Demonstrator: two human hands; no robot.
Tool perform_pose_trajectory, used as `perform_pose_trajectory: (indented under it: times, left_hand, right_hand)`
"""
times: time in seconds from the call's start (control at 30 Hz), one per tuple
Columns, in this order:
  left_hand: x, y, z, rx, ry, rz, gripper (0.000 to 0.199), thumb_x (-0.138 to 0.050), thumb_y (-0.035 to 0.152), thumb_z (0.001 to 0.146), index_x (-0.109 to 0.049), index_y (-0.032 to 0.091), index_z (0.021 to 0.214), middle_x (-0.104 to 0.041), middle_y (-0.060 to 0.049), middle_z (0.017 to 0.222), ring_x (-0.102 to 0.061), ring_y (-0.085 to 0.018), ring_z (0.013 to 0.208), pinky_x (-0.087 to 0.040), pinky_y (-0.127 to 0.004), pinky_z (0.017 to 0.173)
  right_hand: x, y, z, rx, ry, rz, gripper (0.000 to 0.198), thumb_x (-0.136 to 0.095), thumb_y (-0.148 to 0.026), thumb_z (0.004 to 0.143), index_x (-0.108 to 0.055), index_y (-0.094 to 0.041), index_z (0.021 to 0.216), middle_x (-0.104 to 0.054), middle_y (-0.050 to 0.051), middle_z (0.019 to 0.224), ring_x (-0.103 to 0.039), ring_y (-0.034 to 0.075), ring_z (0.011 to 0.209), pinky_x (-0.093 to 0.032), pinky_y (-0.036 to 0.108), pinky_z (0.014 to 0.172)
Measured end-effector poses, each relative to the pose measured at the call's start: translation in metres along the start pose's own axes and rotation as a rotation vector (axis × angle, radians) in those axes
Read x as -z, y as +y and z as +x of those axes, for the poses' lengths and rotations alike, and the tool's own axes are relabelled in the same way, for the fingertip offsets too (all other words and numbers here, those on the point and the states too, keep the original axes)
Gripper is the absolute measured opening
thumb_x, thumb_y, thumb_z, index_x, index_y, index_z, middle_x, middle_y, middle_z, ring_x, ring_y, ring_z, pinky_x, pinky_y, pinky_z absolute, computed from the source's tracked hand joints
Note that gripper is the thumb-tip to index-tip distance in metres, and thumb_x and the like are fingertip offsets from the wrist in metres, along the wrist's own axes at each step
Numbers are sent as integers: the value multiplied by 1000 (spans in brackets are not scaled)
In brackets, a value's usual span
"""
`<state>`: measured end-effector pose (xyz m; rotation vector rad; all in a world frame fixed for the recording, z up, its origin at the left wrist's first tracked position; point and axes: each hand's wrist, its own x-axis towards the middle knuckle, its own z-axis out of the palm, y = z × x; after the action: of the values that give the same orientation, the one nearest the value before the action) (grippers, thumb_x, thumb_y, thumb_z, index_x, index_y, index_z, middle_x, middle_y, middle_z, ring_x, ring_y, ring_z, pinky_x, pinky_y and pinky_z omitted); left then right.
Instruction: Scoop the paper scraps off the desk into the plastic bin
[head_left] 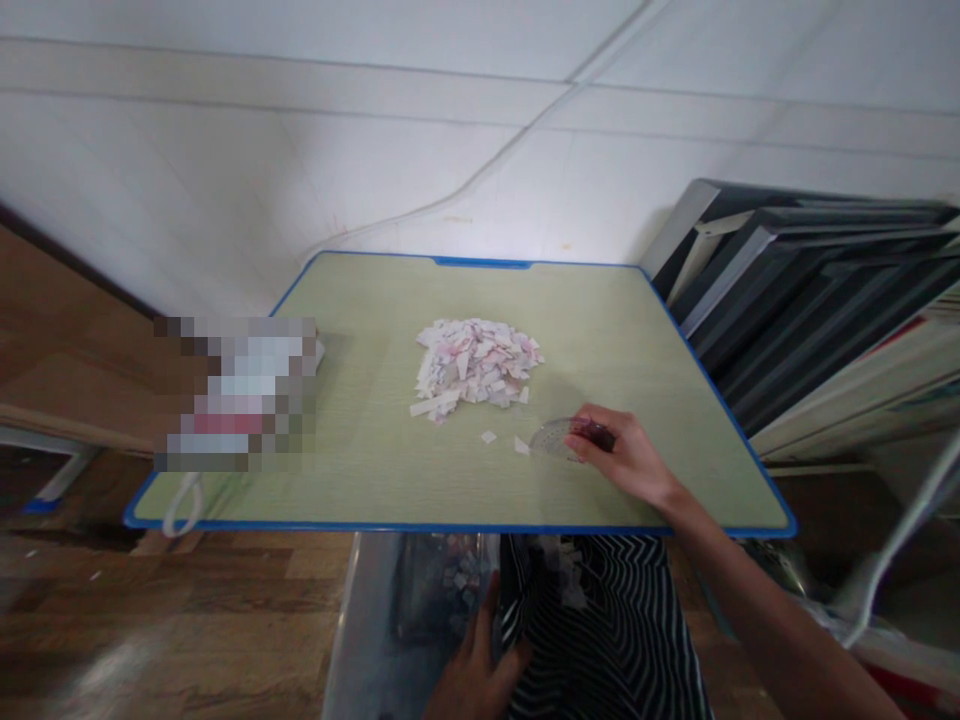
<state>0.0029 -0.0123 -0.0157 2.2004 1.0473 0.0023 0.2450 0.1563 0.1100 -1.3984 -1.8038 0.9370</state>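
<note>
My right hand (622, 455) is over the right half of the table, thumb and fingers pinched on a clear, half-round plastic piece that looks like a protractor (553, 438). Its curved edge is close to two loose paper scraps (522, 446) on the tabletop. Beyond it lies a heap of small torn paper pieces (480, 362), white with some pink. Below the near edge, my left hand (480, 665) rests by a clear container (420, 590) with paper bits inside. Its fingers reach forward with the thumb apart; part of the hand is dim and cut off by the frame.
The pale green tabletop (360, 460) has a blue rim. A blurred-out object (247, 395) with a white loop (184, 505) sits at its left edge. Dark flat panels (810, 290) lean at the right. Striped dark cloth (600, 620) covers my lap, with paper scraps on it.
</note>
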Motion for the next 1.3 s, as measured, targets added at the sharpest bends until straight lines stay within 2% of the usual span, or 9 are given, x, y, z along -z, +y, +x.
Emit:
perform_pose_trajectory:
  times: [0.17, 0.23, 0.43, 0.6, 0.73, 0.9, 1.17, 1.3]
  left_hand:
    - [-1, -1, 0, -27, 7, -11, 73, -68, 15, 79, -30, 40, 136, -10, -8, 156, -29, -32, 136, -44, -34, 100]
    - [0, -1, 0, -20, 1, -13, 71, -67, 13, 79, -32, 39, 135, -8, -8, 156, -29, -32, 136, -43, -34, 101]
    - [2, 0, 0, -22, -22, -21, 61, -61, 11, 82, -37, 32, 133, -7, -14, 155, -26, -33, 137, -41, -35, 102]
    - [-4, -5, -2, -31, 12, -37, 64, -65, 11, 79, -36, 31, 132, -3, -17, 154, -29, -35, 135, -41, -35, 103]
    - [-7, -7, -2, -46, 34, -21, 66, -63, 8, 80, -34, 35, 133, -5, -12, 155, -26, -34, 137, -42, -35, 102]
    - [-10, -8, -1, -63, 75, 4, 81, -71, 15, 76, -26, 39, 138, -6, -10, 156, -30, -34, 135, -47, -36, 98]
    - [2, 3, -2, -6, 84, 38, 79, -74, 13, 73, -31, 40, 135, -14, -8, 155, -33, -31, 134, -47, -31, 98]
    - [2, 3, -2, -19, 87, 52, 77, -70, 10, 76, -31, 38, 136, -14, -9, 155, -34, -31, 134, -45, -31, 99]
  right_hand:
    - [1, -1, 0, -28, 65, 92, 23, -55, -35, 78, -47, -18, 66, -47, -3, 53, -41, 8, 47, -33, 21, 44]
    - [0, -1, 1, -40, 45, 93, 22, -55, -35, 78, -48, -18, 67, -48, -2, 53, -43, 8, 48, -34, 21, 44]
    - [-3, 4, -2, -14, 184, -96, 18, -53, -32, 79, -49, -18, 68, -48, -2, 54, -43, 9, 48, -35, 23, 46]
    - [-1, 5, -4, 28, 198, -199, 18, -52, -30, 79, -49, -18, 67, -48, -1, 53, -43, 9, 46, -34, 22, 45]
    - [1, 5, -4, 55, 226, -269, 17, -52, -29, 79, -50, -17, 66, -50, 0, 53, -44, 9, 46, -35, 22, 46]
    - [2, 5, -2, 79, 237, -272, 17, -52, -28, 78, -50, -17, 65, -49, -1, 50, -43, 8, 44, -35, 21, 44]
    - [3, 2, -5, 119, 347, -216, 15, -52, -25, 78, -50, -17, 65, -50, -1, 53, -45, 9, 46, -37, 22, 44]
    - [3, 2, -5, 87, 289, -192, 16, -51, -26, 79, -49, -17, 65, -49, -1, 52, -44, 9, 45, -36, 22, 44]
